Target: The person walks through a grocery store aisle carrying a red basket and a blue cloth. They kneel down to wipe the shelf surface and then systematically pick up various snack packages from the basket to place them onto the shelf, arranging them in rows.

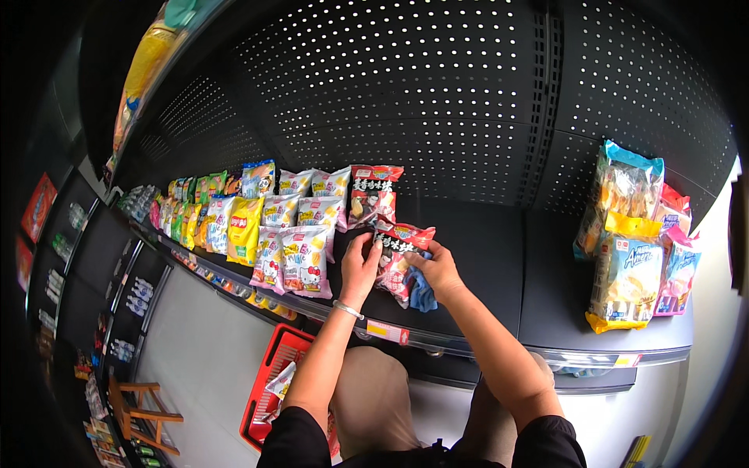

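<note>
A red and white snack bag with dark lettering (390,269) is between my hands, low over the black shelf (480,277). My left hand (360,264) grips its left side with the fingers closed. On the other side, my right hand (437,269) has its fingers closed on the bag's right edge. Below the right hand hangs or lies a crumpled blue cloth (424,295); whether that hand also holds it, I cannot tell. Right behind stands a matching red snack bag (374,195). White and purple chip bags (306,261) stand left of my left hand.
Rows of colourful snack bags (244,226) run leftward along the shelf. Bread-like packages (624,273) stand at the right end. A perforated black back panel (460,101) rises behind. On the floor are a red shopping basket (253,394) and a wooden stool (148,413).
</note>
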The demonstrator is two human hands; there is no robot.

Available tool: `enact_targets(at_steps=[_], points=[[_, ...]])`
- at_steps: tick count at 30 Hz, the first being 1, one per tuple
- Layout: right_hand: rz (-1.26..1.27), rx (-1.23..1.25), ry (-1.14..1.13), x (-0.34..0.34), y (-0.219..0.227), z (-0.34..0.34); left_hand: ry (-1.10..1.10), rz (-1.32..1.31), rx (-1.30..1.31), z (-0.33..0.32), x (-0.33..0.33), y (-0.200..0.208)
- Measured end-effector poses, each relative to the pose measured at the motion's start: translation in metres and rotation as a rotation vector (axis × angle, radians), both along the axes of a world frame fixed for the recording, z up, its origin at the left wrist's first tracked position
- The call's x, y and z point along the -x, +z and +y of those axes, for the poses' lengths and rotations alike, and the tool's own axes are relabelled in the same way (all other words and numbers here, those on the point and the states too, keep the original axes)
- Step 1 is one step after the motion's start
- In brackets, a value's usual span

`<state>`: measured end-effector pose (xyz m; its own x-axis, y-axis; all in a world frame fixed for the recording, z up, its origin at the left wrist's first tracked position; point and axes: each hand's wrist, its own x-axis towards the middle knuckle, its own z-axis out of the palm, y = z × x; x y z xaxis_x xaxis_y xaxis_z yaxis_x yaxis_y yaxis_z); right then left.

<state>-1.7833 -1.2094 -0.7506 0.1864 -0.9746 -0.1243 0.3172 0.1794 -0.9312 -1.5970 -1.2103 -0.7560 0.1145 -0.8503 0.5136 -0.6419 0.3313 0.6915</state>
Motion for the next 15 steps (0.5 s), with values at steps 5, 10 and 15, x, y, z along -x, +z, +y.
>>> enact_targets(at_steps=[5, 10, 15], points=[[-0.071, 0.251, 0.184, 0.007, 0.022, 0.008, -0.291, 0.485, -0.226, 0.035, -0.004, 0.031], [-0.032, 0.295, 0.406, -0.006, 0.044, 0.035, -0.177, 0.632, -0.103, 0.092, -0.026, 0.035], [0.149, 0.39, 0.444, -0.014, 0.044, 0.05, 0.032, 0.756, 0.014, 0.161, -0.09, 0.02]])
